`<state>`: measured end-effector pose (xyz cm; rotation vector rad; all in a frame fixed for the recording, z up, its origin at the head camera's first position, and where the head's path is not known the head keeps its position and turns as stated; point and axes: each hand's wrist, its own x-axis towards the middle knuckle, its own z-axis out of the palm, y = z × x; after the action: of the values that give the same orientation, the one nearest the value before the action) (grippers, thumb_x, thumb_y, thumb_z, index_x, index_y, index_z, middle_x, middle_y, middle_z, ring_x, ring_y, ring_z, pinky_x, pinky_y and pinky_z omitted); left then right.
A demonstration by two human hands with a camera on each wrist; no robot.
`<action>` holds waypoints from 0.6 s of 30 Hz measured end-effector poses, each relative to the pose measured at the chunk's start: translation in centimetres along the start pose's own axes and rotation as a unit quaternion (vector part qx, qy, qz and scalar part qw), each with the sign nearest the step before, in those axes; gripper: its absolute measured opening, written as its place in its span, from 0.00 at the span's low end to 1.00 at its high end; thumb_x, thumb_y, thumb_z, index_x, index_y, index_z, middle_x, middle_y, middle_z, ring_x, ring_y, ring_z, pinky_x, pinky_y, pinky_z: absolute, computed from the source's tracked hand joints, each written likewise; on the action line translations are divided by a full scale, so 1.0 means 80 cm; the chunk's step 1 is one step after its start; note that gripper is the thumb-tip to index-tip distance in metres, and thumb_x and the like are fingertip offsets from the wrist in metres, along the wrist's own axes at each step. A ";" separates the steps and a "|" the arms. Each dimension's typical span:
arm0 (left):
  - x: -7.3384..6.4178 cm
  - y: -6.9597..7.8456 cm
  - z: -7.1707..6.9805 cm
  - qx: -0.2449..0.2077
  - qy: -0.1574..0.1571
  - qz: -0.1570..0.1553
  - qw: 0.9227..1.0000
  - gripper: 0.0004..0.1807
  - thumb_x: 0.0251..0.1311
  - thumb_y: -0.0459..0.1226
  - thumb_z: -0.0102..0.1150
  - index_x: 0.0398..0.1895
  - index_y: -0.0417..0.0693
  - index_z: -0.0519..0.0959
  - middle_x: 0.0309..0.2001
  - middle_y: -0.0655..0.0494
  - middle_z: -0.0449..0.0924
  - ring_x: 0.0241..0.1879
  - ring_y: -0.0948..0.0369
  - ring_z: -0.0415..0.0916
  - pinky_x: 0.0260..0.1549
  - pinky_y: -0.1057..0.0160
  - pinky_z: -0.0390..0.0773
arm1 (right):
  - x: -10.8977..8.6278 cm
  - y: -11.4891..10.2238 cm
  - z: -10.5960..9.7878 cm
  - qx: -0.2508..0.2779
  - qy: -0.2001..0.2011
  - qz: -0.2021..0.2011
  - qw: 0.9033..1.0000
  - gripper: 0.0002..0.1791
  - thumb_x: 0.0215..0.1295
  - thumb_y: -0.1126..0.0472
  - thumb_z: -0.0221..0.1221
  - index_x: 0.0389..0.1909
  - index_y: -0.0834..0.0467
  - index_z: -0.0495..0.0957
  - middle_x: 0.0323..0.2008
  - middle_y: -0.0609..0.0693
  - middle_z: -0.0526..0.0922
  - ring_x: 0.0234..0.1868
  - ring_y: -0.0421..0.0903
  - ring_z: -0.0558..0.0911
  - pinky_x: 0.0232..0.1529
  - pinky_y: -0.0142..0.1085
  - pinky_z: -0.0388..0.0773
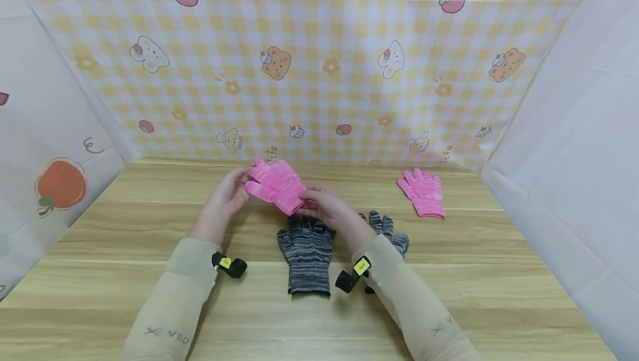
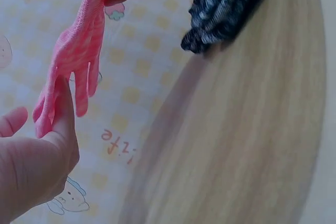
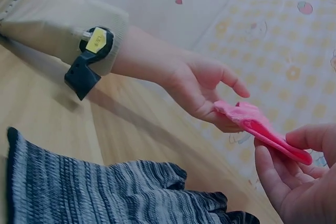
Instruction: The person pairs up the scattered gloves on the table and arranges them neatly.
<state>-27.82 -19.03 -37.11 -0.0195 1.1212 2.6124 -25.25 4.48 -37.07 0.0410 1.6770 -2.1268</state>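
Observation:
A pink knit glove [image 1: 279,186] is held up between both hands, above the back part of the table. My right hand [image 1: 326,206] pinches its cuff between thumb and fingers; the cuff opening shows in the right wrist view. At the glove's finger end, my left hand [image 1: 232,192] supports it on extended fingers, its thumb [image 2: 13,121] standing apart from the fabric. Below lies a grey-and-black striped glove [image 1: 309,261], cuff toward me. A second striped glove [image 1: 386,228] is partly hidden under my right forearm.
Another pink glove [image 1: 424,192] lies flat at the back right of the wooden table [image 1: 239,316]. Behind the table hangs a yellow checked cloth [image 1: 319,95], with pale cloth walls on both sides. Each wrist wears a black camera strap.

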 end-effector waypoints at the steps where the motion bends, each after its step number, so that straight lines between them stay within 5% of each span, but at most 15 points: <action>1: -0.002 0.001 0.001 -0.002 -0.003 0.002 1.000 0.14 0.73 0.32 0.36 0.58 0.36 0.62 0.43 0.49 0.76 0.39 0.60 0.78 0.42 0.67 0.79 | -0.002 0.000 0.001 0.000 0.002 -0.003 1.000 0.16 0.66 0.71 0.53 0.54 0.70 0.71 0.32 0.54 0.81 0.30 0.45 0.81 0.38 0.36 0.82; 5: -0.009 0.005 0.005 -0.006 -0.014 0.003 1.000 0.09 0.74 0.32 0.35 0.49 0.36 0.63 0.42 0.49 0.74 0.38 0.60 0.77 0.41 0.68 0.79 | -0.012 0.001 0.007 -0.002 0.003 -0.020 1.000 0.15 0.67 0.70 0.54 0.53 0.71 0.72 0.32 0.54 0.81 0.29 0.44 0.82 0.35 0.34 0.82; 18: -0.036 0.017 -0.001 0.012 -0.066 0.000 0.998 0.11 0.73 0.30 0.34 0.52 0.35 0.65 0.49 0.45 0.73 0.45 0.58 0.76 0.48 0.66 0.76 | -0.053 0.014 0.045 -0.021 -0.023 -0.049 0.998 0.16 0.72 0.66 0.51 0.55 0.72 0.72 0.36 0.60 0.83 0.30 0.46 0.84 0.36 0.39 0.83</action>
<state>-25.44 -20.75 -35.88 0.1554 1.1064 2.5588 -20.13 2.27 -35.96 -0.1041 1.7284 -2.1453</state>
